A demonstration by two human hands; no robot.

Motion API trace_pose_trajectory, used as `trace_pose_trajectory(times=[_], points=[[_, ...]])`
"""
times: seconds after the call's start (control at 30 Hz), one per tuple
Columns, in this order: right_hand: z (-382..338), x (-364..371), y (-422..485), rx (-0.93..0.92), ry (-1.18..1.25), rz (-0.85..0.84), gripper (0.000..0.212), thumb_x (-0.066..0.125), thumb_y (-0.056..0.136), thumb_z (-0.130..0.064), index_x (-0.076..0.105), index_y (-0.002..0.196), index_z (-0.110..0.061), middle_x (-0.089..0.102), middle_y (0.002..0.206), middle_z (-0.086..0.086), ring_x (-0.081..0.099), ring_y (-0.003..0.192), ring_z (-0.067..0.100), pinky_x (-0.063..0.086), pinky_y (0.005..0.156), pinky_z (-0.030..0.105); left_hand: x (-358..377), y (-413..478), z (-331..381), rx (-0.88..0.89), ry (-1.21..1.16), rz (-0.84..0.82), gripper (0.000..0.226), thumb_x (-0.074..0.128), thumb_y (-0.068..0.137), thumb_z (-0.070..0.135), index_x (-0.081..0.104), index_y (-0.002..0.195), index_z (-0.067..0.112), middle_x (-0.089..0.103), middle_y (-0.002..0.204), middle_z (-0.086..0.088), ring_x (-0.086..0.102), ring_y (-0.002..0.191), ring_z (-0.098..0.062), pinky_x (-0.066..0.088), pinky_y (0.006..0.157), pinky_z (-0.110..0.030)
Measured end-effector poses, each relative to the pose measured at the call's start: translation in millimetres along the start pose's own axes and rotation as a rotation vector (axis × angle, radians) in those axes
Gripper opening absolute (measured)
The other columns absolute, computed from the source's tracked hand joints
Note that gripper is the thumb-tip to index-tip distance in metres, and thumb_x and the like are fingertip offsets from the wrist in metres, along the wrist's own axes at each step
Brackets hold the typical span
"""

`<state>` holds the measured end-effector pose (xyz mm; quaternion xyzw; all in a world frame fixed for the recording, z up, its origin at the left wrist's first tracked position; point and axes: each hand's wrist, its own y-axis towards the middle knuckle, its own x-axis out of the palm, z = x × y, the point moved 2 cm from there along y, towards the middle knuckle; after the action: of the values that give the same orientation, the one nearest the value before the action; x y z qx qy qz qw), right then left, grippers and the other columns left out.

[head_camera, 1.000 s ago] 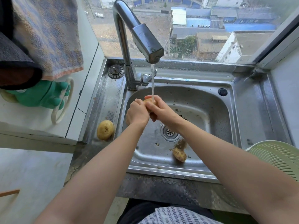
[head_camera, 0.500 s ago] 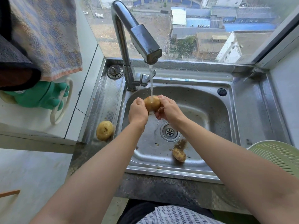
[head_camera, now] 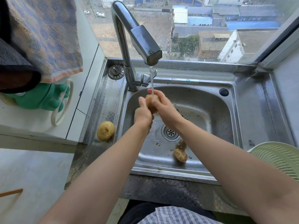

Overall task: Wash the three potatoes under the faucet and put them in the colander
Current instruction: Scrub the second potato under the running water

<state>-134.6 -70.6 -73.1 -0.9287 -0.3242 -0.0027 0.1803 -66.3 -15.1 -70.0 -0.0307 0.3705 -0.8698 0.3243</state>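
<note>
Water runs from the faucet (head_camera: 142, 44) onto a brown potato (head_camera: 151, 101) that I hold over the steel sink (head_camera: 210, 110). My left hand (head_camera: 143, 113) and my right hand (head_camera: 165, 109) both grip it, one on each side. A second potato (head_camera: 180, 155) lies in the basin near the front wall, with dirt around it. A third, yellowish potato (head_camera: 105, 131) rests on the steel ledge left of the basin. The pale green colander (head_camera: 278, 159) stands at the right edge, partly cut off.
The drain (head_camera: 170, 132) sits mid-basin, and a loose drain plug (head_camera: 116, 71) lies behind the ledge. Green rubber gloves (head_camera: 42, 97) and a hanging towel (head_camera: 47, 38) are on the left counter. A window is right behind the sink.
My hands have turned the potato under the stream and shifted slightly; my right hand now wraps further over it. The other two potatoes have not moved.
</note>
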Motion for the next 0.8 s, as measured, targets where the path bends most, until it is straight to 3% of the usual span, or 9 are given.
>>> trace_pose_trajectory(times=[0.1,0.2,0.3,0.37,0.47,0.57,0.63,0.7,0.8], points=[[12,-2,-3,-0.037,-0.084,-0.027,0.038,0.064,0.092,-0.024,0.051,0.128,-0.021,0.059,0.115,0.008,0.062,0.103,0.023,0.058,0.087,0.035,-7,7,-3,-0.038,0.027,0.009,0.068,0.015,0.099,0.058,0.049,0.064,0.011,0.039,0.052,-0.003,0.032,0.043,-0.016,0.026,0.043,-0.023],[14,3,3,-0.069,-0.15,0.166,0.024,0.055,0.096,-0.032,0.059,0.114,-0.016,0.062,0.096,0.001,0.063,0.092,0.026,0.057,0.085,0.048,-3,7,-6,-0.018,0.097,-0.016,0.068,0.011,0.099,0.057,0.047,0.064,0.012,0.041,0.053,-0.003,0.033,0.044,-0.017,0.027,0.045,-0.026],[10,3,9,-0.035,-0.113,0.276,0.028,0.045,0.101,-0.033,0.065,0.1,-0.013,0.062,0.085,0.001,0.058,0.082,0.021,0.055,0.073,0.042,1,12,-9,0.0,0.156,0.0,0.07,0.008,0.098,0.059,0.048,0.063,0.013,0.044,0.053,-0.004,0.036,0.046,-0.019,0.03,0.049,-0.027],[8,-1,8,0.0,-0.064,0.153,0.031,0.041,0.104,-0.031,0.065,0.112,-0.012,0.065,0.095,0.007,0.06,0.089,0.023,0.054,0.072,0.033,-4,17,-10,-0.016,0.172,0.031,0.074,0.007,0.097,0.059,0.053,0.069,0.008,0.047,0.053,-0.004,0.038,0.047,-0.019,0.034,0.054,-0.028],[13,-12,3,0.064,0.156,-0.114,0.034,0.041,0.104,-0.022,0.053,0.134,-0.013,0.063,0.118,0.012,0.062,0.105,0.021,0.053,0.091,0.032,-14,21,-10,-0.064,0.199,0.025,0.074,0.006,0.098,0.058,0.059,0.087,0.007,0.044,0.053,-0.003,0.037,0.047,-0.018,0.03,0.049,-0.027],[17,-12,0,0.063,0.005,-0.215,0.043,0.056,0.097,-0.024,0.045,0.138,-0.017,0.055,0.128,0.016,0.059,0.109,0.026,0.051,0.099,0.041,-15,22,-8,-0.065,0.274,0.014,0.085,0.004,0.097,0.059,0.066,0.106,0.002,0.049,0.062,-0.006,0.042,0.051,-0.019,0.032,0.048,-0.027],[14,-7,1,0.01,-0.102,-0.073,0.031,0.057,0.097,-0.028,0.051,0.125,-0.015,0.058,0.116,0.011,0.06,0.101,0.024,0.055,0.092,0.04,-11,24,-7,0.003,0.349,0.013,0.096,0.002,0.091,0.067,0.066,0.113,0.0,0.062,0.076,-0.013,0.059,0.067,-0.028,0.048,0.061,-0.033],[10,-2,8,-0.011,-0.073,0.125,0.021,0.052,0.098,-0.034,0.055,0.107,-0.016,0.06,0.1,0.008,0.059,0.089,0.021,0.054,0.079,0.038,-7,21,-3,0.149,0.502,0.066,0.098,0.002,0.089,0.072,0.069,0.11,0.004,0.07,0.101,-0.018,0.064,0.098,-0.035,0.051,0.087,-0.043],[13,-3,20,0.073,-0.143,0.333,0.054,0.038,0.087,-0.064,0.059,0.092,-0.014,0.068,0.093,0.012,0.065,0.086,0.03,0.054,0.077,0.046,-2,7,7,0.403,0.723,0.149,0.088,0.009,0.094,0.068,0.073,0.101,0.009,0.071,0.104,-0.016,0.062,0.101,-0.037,0.048,0.085,-0.041]])
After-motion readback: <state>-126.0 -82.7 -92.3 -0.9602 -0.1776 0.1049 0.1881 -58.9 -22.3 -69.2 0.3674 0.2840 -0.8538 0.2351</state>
